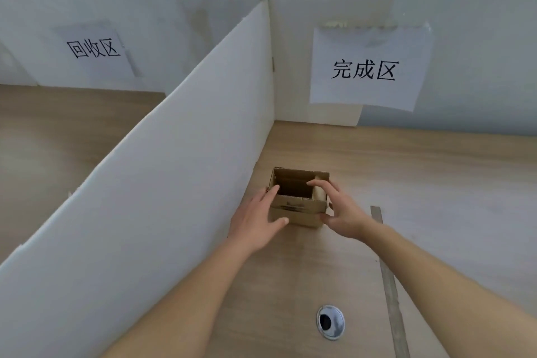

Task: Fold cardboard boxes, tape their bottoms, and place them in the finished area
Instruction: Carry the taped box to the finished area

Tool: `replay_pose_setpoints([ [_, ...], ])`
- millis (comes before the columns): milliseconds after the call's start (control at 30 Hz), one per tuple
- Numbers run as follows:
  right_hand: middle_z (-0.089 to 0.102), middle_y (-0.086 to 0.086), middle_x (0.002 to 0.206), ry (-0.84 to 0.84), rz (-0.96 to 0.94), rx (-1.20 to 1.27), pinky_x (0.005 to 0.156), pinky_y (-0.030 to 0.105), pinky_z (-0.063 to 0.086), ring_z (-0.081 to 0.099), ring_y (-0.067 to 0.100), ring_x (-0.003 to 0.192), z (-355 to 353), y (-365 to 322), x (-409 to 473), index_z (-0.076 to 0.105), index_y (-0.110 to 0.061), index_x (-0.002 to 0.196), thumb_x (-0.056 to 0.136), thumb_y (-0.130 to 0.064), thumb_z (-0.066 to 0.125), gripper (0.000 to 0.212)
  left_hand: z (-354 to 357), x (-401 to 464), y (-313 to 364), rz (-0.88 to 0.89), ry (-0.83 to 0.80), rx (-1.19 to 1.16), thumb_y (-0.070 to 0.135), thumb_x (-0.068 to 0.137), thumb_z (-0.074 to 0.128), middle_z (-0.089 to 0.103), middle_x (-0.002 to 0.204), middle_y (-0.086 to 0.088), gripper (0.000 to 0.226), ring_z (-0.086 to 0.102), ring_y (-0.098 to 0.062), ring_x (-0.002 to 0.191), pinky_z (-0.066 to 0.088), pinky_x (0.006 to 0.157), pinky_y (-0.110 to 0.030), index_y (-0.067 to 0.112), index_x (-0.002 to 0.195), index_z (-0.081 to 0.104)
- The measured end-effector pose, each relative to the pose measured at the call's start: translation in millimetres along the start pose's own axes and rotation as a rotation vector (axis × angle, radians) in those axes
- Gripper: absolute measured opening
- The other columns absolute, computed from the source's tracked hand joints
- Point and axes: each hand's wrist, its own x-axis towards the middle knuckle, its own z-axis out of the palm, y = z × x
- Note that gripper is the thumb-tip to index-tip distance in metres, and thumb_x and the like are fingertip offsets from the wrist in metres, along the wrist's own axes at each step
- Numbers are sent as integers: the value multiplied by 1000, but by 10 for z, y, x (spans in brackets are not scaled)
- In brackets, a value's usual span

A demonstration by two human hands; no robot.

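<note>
A small cardboard box (299, 197) stands upright on the wooden bench (406, 183), open side up. Both hands are on it. The left hand (255, 224) lies against the left wall, fingers spread flat and the thumb under the front bottom edge. The right hand (340, 212) is on the right wall, fingers spread and curled over the top rim, thumb at the front bottom corner. So each grip is open and wide and only rests on the box; it does not look like a tight squeeze.

Just to the left of the left grip runs a tall white divider board (174, 168). Far beyond both grips, on the wall, hangs a paper sign (366, 70) that reads 完成区, which marks the finished area. Past the divider is another sign (93, 48) for the recycling side. Back toward the person from the right grip, a thin metal strip (389, 285) lies along the bench, and a round cable hole (329, 321) sits near the arms.

The box is folded into shape and already sits on the finished side. The bottom is hidden, so I cannot tell if it is taped. It looks like only letting go is left for this box, then starting another.
</note>
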Motion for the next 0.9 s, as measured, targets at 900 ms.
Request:
replay_pose_setpoints([
  [900, 24, -9, 165, 449, 120, -714, 124, 35, 16, 20, 10, 151, -2416, -2689, -3587, 23, -38, 157, 87, -64, 58, 82, -2422, -2472, 2635, 427, 345, 192, 60, 95, 55, 28, 165, 0, 76, 29, -20, 149, 21, 120, -34, 30, 159, 26],
])
